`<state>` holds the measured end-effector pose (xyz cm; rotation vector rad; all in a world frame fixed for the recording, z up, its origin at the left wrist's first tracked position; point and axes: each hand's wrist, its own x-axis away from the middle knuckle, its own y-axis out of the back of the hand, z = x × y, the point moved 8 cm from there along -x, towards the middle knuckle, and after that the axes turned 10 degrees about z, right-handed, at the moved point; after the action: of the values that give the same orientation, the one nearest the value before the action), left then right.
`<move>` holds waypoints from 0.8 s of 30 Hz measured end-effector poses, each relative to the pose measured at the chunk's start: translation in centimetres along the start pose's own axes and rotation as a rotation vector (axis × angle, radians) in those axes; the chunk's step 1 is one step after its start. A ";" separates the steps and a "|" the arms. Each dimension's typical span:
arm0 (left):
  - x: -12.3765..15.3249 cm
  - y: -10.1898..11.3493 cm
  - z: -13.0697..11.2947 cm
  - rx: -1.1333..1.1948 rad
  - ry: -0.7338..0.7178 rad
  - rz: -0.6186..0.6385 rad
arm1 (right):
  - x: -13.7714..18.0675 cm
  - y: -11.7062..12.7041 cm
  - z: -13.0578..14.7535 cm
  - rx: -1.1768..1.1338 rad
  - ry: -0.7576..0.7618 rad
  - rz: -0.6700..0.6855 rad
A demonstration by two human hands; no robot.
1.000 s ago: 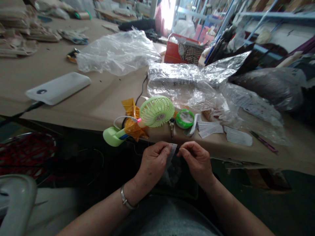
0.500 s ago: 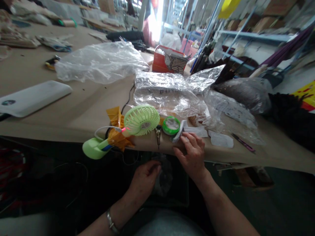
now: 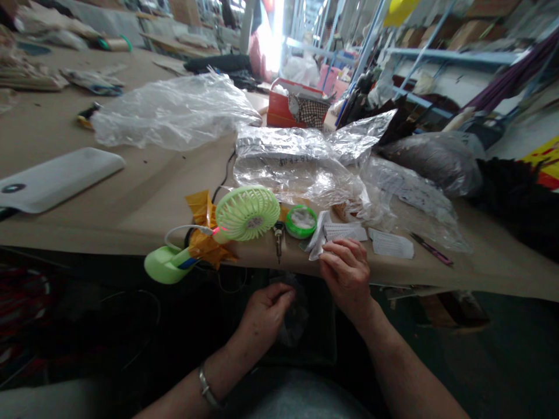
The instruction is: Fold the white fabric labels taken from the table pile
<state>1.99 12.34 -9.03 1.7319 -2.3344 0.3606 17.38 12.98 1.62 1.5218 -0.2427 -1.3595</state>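
My left hand (image 3: 271,308) is below the table edge with thumb and forefinger pinched together; whatever is between them is too small or hidden to tell. At the table's front edge, my right hand (image 3: 348,269) has its fingers curled together. Its fingertips meet the lower end of a small whitish plastic packet (image 3: 320,233), and what they hold is hidden. Just left of that packet is a round green-rimmed container (image 3: 301,222) with pale contents. A small pointed tool with a metal tip (image 3: 278,241) lies beside the container. Printed paper slips (image 3: 345,231) lie beyond my right fingers.
A green handheld fan (image 3: 248,214) is fixed to the table edge with brown tape (image 3: 205,241). Clear plastic bags (image 3: 174,110) and a silvery plastic package (image 3: 297,163) lie behind. A white power bank (image 3: 61,179) rests left, purple-handled tweezers (image 3: 431,249) right. A dark bin (image 3: 323,343) stands below.
My right hand has gone from spread fingers to curled ones at the packet, whose lower end has shifted slightly towards me. My left hand, still pinched, has moved a little to the right.
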 end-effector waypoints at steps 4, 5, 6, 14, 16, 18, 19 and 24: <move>-0.1 -2.1 -0.5 0.367 0.119 0.109 | 1.1 0.6 0.5 -0.152 0.069 0.014; -0.2 -2.9 -0.8 0.477 0.144 0.166 | 1.5 0.7 0.7 -0.190 0.082 0.026; -0.3 -3.8 -1.2 0.579 0.156 0.231 | 1.8 0.8 1.1 -0.223 0.096 0.040; -1.3 -6.2 -2.4 0.799 0.174 0.250 | 3.6 1.3 3.3 -0.286 0.201 0.170; -1.1 -6.2 -1.9 0.727 0.232 0.231 | 3.0 1.5 1.7 -0.207 0.109 0.136; -0.7 -6.0 -1.5 0.646 0.282 0.213 | 2.4 1.5 -0.4 -0.066 -0.024 0.116; -0.5 -5.9 -1.3 0.615 0.297 0.207 | 2.1 1.2 -1.3 0.008 -0.079 0.132; 0.0 -5.2 -1.1 0.574 0.322 0.158 | 1.5 0.1 -3.2 0.150 -0.109 0.187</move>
<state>7.05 11.22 -7.64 1.5347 -2.2591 1.3384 20.54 13.60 0.20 1.5079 -0.5531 -1.2994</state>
